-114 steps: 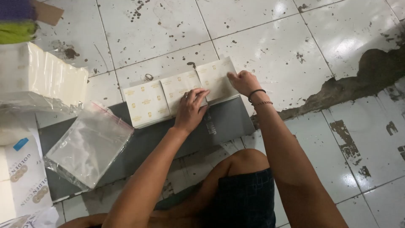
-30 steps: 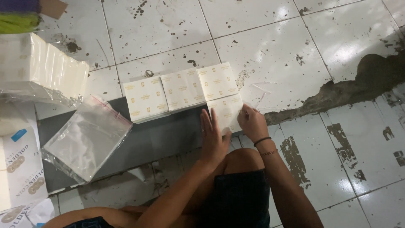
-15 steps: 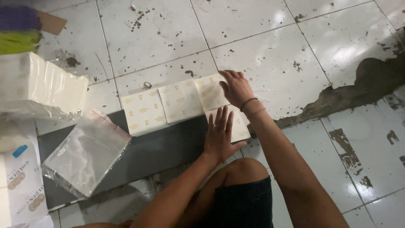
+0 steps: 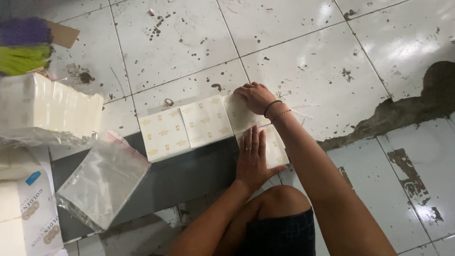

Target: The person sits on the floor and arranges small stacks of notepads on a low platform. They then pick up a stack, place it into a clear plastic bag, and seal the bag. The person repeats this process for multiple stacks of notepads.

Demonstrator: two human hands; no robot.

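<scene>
Three cream printed packets lie in a row on a dark grey board (image 4: 185, 178): a left packet (image 4: 163, 134), a middle packet (image 4: 206, 121) and a right packet (image 4: 239, 114). A fourth packet (image 4: 275, 147) lies below the right one. My right hand (image 4: 256, 96) rests on the top edge of the right packet, fingers curled over it. My left hand (image 4: 253, 159) lies flat, fingers apart, pressing on the fourth packet's left part.
A clear plastic zip bag (image 4: 102, 180) lies on the board's left. A wrapped stack of white packets (image 4: 47, 109) and white boxes (image 4: 28, 213) sit at the left. Green and purple bristles (image 4: 23, 47) at top left. Stained white floor tiles (image 4: 303, 42) surround everything.
A fourth packet was laid below the row. My right hand went from that packet up to the right packet's top edge; my left hand stayed flat on the fourth packet.
</scene>
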